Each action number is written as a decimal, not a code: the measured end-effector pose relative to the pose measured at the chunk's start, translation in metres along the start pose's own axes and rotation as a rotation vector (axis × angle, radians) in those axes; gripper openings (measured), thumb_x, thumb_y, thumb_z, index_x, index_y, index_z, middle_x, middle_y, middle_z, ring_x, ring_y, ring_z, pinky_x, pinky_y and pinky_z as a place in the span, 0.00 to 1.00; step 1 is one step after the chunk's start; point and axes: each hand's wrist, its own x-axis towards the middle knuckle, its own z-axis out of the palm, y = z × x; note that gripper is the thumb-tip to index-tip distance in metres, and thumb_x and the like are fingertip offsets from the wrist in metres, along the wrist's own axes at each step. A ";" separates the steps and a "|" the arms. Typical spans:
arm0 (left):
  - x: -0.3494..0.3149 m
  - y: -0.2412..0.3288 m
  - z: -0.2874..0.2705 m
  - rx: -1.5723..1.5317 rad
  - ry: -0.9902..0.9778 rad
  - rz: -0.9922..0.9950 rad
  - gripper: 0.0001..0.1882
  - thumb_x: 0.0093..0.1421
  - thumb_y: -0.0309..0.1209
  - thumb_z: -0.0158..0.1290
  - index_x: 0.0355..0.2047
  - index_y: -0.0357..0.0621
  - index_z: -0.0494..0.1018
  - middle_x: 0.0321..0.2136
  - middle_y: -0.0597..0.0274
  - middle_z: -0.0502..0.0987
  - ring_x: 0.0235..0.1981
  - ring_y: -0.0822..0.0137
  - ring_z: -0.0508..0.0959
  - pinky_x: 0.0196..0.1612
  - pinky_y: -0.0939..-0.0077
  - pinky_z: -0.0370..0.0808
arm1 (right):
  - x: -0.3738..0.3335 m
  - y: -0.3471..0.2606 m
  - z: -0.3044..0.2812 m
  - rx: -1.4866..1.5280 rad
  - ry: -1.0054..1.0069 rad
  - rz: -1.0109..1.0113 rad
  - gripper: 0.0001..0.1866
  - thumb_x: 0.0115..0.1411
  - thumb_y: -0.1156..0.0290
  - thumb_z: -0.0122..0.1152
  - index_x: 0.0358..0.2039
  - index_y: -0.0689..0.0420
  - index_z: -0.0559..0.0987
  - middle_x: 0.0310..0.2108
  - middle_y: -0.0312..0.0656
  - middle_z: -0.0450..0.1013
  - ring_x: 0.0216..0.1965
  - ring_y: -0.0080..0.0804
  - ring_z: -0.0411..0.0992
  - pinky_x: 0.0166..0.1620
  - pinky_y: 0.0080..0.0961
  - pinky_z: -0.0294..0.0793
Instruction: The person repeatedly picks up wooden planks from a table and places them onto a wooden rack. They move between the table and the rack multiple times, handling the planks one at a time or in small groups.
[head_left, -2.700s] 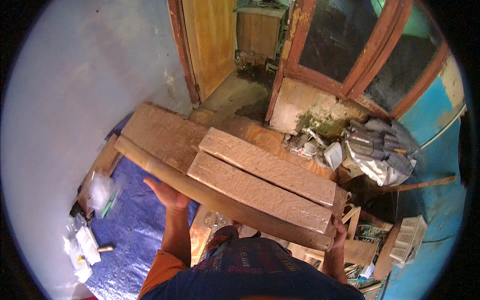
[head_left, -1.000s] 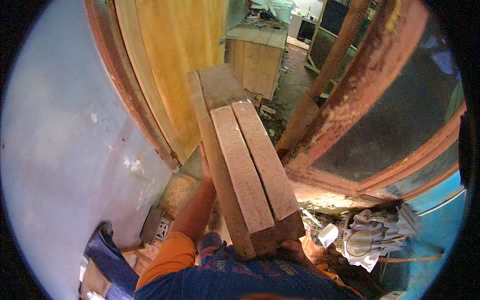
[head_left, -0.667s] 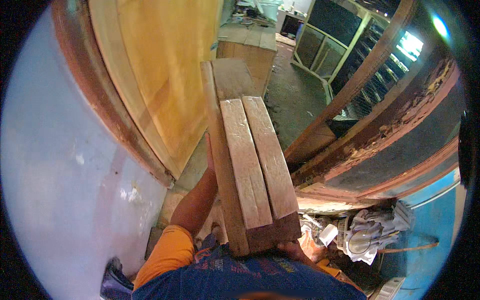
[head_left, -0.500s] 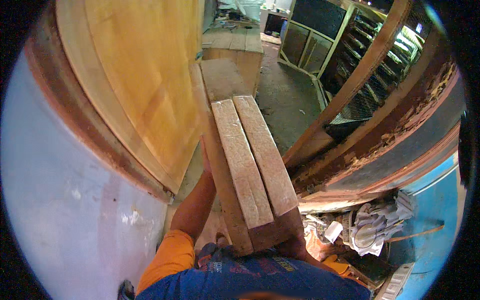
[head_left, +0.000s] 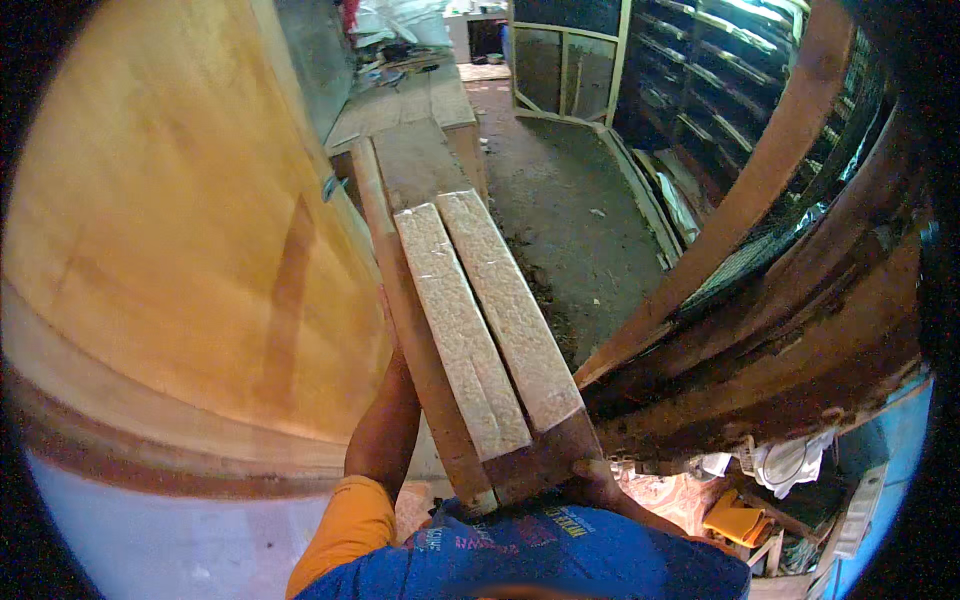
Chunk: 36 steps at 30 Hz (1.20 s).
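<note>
A long brown wooden board [head_left: 412, 172] carries two pale blocks [head_left: 463, 335] in shiny clear film, lying lengthwise side by side with a narrow dark gap between them, the board bare at both ends. Beyond its far end, a plank-topped wooden cabinet [head_left: 425, 98] bears small dark clutter [head_left: 385, 76] and a whitish plastic bundle [head_left: 400, 22], while the dark grey floor [head_left: 560, 185] has small pale scraps [head_left: 597, 212] on it.

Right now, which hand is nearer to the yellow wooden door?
Left. The left hand is at the left side of the brown board, toward the door; the right hand grips the near end, farther away.
</note>
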 end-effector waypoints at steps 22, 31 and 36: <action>0.011 0.009 -0.055 -0.047 -0.073 -0.249 0.45 0.64 0.69 0.31 0.69 0.50 0.55 0.64 0.56 0.63 0.61 0.53 0.67 0.65 0.55 0.62 | -0.025 0.016 0.123 0.166 0.016 -0.193 0.25 0.57 0.67 0.58 0.55 0.62 0.71 0.50 0.46 0.75 0.52 0.40 0.73 0.57 0.39 0.69; 0.027 -0.007 -0.094 -0.057 -0.078 -0.359 0.45 0.63 0.69 0.31 0.69 0.49 0.55 0.64 0.56 0.63 0.61 0.53 0.67 0.65 0.55 0.63 | -0.005 0.061 0.118 0.036 0.119 -0.263 0.23 0.58 0.66 0.59 0.52 0.63 0.75 0.50 0.44 0.75 0.50 0.38 0.73 0.56 0.36 0.68; 0.056 -0.013 -0.108 -0.047 -0.088 -0.421 0.45 0.63 0.70 0.31 0.69 0.49 0.55 0.64 0.56 0.64 0.61 0.53 0.67 0.65 0.55 0.63 | 0.025 0.085 0.099 0.008 0.139 -0.297 0.19 0.60 0.65 0.58 0.48 0.64 0.78 0.48 0.45 0.76 0.50 0.37 0.73 0.55 0.37 0.70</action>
